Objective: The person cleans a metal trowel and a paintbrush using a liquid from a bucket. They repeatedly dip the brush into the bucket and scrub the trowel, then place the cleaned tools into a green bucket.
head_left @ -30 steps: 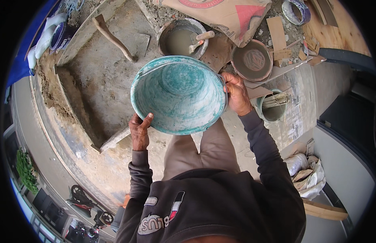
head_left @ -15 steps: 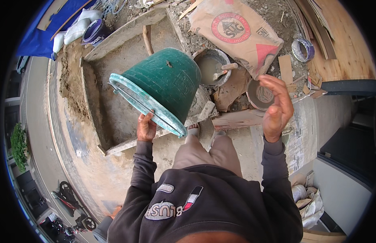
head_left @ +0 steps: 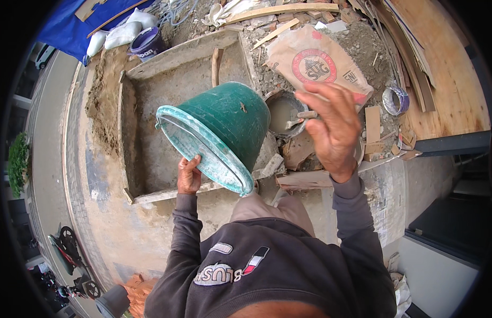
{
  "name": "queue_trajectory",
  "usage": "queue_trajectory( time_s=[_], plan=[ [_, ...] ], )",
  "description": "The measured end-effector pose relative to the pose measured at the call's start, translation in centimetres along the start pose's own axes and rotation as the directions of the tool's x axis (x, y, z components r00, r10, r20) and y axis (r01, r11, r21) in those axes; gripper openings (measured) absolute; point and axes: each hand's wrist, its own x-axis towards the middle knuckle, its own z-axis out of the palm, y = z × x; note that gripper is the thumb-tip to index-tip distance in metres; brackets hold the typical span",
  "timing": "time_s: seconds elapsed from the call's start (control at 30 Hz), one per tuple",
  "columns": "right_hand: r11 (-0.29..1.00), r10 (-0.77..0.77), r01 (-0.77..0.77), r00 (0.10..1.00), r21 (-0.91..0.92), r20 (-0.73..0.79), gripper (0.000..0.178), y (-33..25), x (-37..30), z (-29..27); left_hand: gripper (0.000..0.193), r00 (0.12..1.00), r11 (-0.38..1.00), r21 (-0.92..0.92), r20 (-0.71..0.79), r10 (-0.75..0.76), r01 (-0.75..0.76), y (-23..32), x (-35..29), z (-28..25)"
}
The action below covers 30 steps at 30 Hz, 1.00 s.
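Observation:
A large green plastic bucket (head_left: 225, 124) hangs tilted on its side in front of me, its mouth toward my lower left and its inside smeared with pale residue. My left hand (head_left: 189, 176) grips the bucket's rim, thumb over the edge. To the right, my right hand (head_left: 333, 124) is raised with its fingers apart and nothing in it. It partly covers a paper cement sack (head_left: 315, 58). Left of that hand, a round tub (head_left: 281, 112) holds murky grey water, with a wooden-handled tool (head_left: 304, 116) across its edge.
A wooden-framed mixing trough (head_left: 166, 95) with wet grey mortar lies beneath the bucket, a wooden handle (head_left: 217, 66) standing in it. A purple pail (head_left: 148, 43) and white sacks (head_left: 123, 35) sit far left. Boards (head_left: 410, 58) and rubble (head_left: 370, 45) lie right; a motorcycle (head_left: 73, 259) stands lower left.
My right hand has moved up and left, now in front of the cement sack. The bucket has tipped so more of its inside shows, still in my left hand. The view has shifted slightly.

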Motion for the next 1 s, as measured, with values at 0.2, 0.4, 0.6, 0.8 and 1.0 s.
queue_trajectory(
  time_s=[0.2,0.4,0.6,0.8,1.0],
  plan=[
    [0.997,0.021,-0.038,0.972,0.069,0.236,0.051,0.1,-3.0,7.0,0.03,0.998,0.999,0.038,0.066,0.023,-0.026,0.3,-0.8,-1.0],
    [0.99,-0.029,-0.003,0.973,0.139,0.23,0.044,0.2,-4.5,8.9,0.032,0.999,0.997,0.079,0.034,-0.014,0.011,0.4,-1.7,-0.6],
    [0.993,-0.105,0.09,0.961,0.07,0.257,0.032,2.0,-8.5,7.7,0.033,1.0,0.998,0.065,-0.006,-0.001,0.001,-0.5,-1.6,-1.4],
    [0.916,0.369,-0.23,0.807,-0.328,0.462,0.016,9.5,-23.5,5.5,0.03,0.997,1.0,-0.003,-0.073,0.008,-0.008,-0.3,-0.8,-2.7],
    [0.665,0.747,-0.613,0.553,-0.426,0.369,0.016,9.2,-31.5,2.8,0.031,0.999,1.0,-0.017,-0.039,0.015,-0.016,1.1,-0.8,-5.7]
  ],
)
